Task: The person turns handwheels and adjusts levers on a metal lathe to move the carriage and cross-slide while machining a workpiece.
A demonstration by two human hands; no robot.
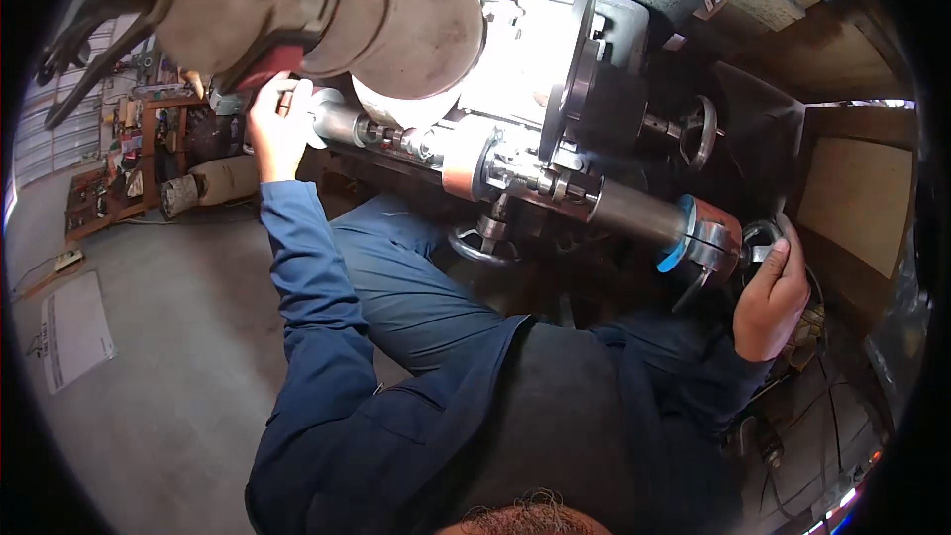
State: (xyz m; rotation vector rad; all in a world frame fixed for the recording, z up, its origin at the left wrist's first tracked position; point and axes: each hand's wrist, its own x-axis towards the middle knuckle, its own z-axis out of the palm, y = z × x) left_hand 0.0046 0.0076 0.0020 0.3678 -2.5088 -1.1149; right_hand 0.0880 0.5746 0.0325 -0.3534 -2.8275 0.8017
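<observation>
My left hand (278, 134) is closed at the left end of a metal machine, beside a round metal end piece (324, 117) and just under a dark red part (269, 67). What its fingers grip is hidden. My right hand (772, 299) curls around the rim of a small metal handwheel (759, 236) at the machine's right end. Next to that wheel sits a clamp collar (709, 238), orange and blue with a small lever, on a grey metal cylinder (634, 213). A brightly lit shaft assembly (515, 166) runs between the two hands.
A large beige rounded housing (418, 35) overhangs the machine at upper left. Behind the shaft stands a big thin disc (570, 69). Other handwheels are at the front (485, 246) and back right (701, 134). Cables lie on the floor at right; shelves (129, 163) stand left.
</observation>
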